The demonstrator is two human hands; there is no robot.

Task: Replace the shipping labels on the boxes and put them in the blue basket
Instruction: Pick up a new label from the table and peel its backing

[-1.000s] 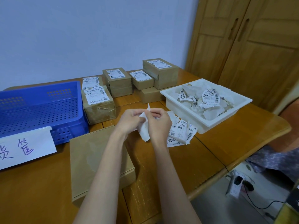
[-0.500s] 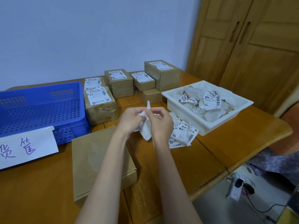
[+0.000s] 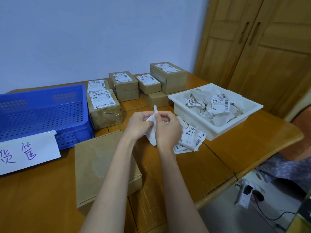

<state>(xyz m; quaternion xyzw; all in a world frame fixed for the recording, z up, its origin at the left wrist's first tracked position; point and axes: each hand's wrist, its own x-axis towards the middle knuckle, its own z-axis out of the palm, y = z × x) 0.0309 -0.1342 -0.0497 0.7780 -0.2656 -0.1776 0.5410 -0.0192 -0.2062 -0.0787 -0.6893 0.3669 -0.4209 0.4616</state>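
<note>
Over the middle of the wooden counter, head view, item by item:

1. Your left hand and right hand meet above the counter. The fingers of both are curled and pinch one white label sheet between them; its upper tip sticks up above your knuckles and its lower end hangs below them.

2. A flat brown box lies on the counter under your left forearm, close to you. Its top bears a pale patch and carries no label.

3. A blue basket with a perforated floor and walls stands at the left. A white paper sign with handwritten characters leans against its front wall.

4. A taped brown box with a printed label stands just beside the basket's right wall. Another labelled box is partly hidden behind it.

5. More brown boxes with labels on top are stacked toward the back of the counter, against the wall; the tallest stack is at the right of the group.

6. A white tray sits at the right, holding crumpled labels and scraps of backing paper.

7. A loose pile of flat printed labels lies on the counter between your right hand and the tray's near corner, partly hidden by that hand.

8. A wooden cupboard stands behind the counter at the right.
</note>
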